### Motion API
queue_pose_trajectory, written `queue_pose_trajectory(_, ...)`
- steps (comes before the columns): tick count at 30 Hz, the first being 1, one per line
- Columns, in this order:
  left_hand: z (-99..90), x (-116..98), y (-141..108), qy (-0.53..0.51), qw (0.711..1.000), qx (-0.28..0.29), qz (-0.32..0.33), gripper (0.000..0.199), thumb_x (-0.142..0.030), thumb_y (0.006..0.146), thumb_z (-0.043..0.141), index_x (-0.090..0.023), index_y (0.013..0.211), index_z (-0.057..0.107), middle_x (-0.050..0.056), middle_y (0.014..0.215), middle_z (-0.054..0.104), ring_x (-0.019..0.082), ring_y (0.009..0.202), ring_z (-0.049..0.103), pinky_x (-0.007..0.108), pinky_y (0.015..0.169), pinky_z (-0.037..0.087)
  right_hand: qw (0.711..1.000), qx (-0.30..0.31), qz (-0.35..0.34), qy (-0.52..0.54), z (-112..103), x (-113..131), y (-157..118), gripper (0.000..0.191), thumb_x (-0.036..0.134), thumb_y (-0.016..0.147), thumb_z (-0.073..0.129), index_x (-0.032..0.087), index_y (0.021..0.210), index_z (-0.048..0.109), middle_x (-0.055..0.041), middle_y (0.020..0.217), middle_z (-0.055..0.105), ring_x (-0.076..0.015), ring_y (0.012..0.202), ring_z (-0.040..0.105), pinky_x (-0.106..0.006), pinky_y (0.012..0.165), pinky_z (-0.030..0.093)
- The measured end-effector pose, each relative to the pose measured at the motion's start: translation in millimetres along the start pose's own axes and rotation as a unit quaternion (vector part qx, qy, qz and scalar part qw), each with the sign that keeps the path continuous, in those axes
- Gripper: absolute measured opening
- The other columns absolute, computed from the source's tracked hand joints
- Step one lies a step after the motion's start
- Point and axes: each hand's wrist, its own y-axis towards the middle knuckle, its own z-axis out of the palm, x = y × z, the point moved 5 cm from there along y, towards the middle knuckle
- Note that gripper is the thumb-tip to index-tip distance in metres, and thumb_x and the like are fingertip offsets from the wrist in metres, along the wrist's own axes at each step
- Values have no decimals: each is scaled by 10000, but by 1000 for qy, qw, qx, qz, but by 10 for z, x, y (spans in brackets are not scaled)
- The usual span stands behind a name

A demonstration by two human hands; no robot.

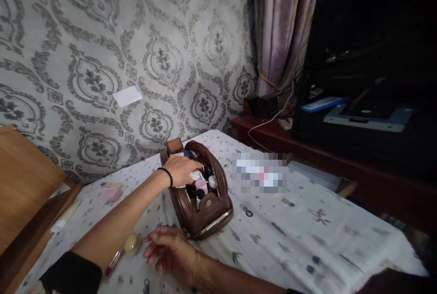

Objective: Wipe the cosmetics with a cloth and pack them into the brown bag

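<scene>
A brown leather cosmetic bag [216, 219] sits unzipped on the table, packed with small bottles and jars. My left hand [179, 169] reaches into its opening from the left, index finger stretched across the contents. A white crumpled piece like tissue [197, 175] shows under its fingers and palm; the other fingertips are hidden. Close by in the bag are a pink-capped container [201, 186], a grey-white lid [212, 181] and a black-capped bottle [200, 197]. My right hand [174, 254] hovers in front of the bag, loosely curled, fingers apart and holding nothing. Left of it lies a round yellowish container [131, 243].
A slim red tube [114, 261] lies by the round container. Farther left are a pink item [113, 194] and a pale tube [66, 216], near a wooden panel [30, 185]. The patterned tablecloth [300, 235] extends right, with a blurred-out patch [259, 172] on it.
</scene>
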Motion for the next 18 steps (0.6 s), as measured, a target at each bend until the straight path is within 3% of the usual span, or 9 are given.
queue_pose_trajectory(3, -13, 39, -2, -29, 999, -11, 10, 433, -295, 743, 666, -333, 1174, 660, 34, 1111, 735, 275, 1051, 662, 336, 825, 495, 1000, -1, -2, 0, 3, 7, -12, 382, 394, 597, 802, 103, 808, 673, -48, 668, 685, -105, 523, 585, -217, 474, 318)
queue_pose_trajectory(6, -113, 173, -76, -133, 989, -66, 11, 418, -320, 755, 677, -302, 1172, 656, 17, 1165, 711, 249, 1065, 647, 302, 834, 488, 1000, -5, 0, -6, 0, 7, -15, 360, 395, 598, 797, 123, 797, 669, -30, 665, 689, -98, 518, 578, -210, 473, 316)
queue_pose_trajectory(11, -214, 597, -455, -354, 913, -198, -46, 306, -387, 813, 594, -215, 1051, 679, 16, 970, 729, 194, 848, 669, 256, 721, 495, 1000, -8, 5, -11, -13, -7, 12, 368, 400, 590, 800, 123, 800, 682, -23, 665, 696, -89, 515, 583, -199, 464, 320)
queue_pose_trajectory(14, 18, 912, -731, -416, 875, -222, -112, 320, -447, 814, 591, -179, 976, 658, 4, 760, 685, 164, 660, 640, 238, 605, 478, 1000, -10, 10, -9, -25, -14, 29, 373, 399, 581, 811, 125, 799, 684, -22, 665, 702, -89, 515, 592, -197, 459, 322)
queue_pose_trajectory(18, 620, 1497, -1099, -447, 818, -231, -280, 306, -467, 815, 594, -161, 797, 606, -26, 614, 606, 128, 515, 561, 218, 498, 433, 1000, -10, 9, -4, -29, -8, 25, 392, 407, 585, 829, 124, 815, 685, -24, 676, 705, -85, 525, 588, -200, 468, 320)
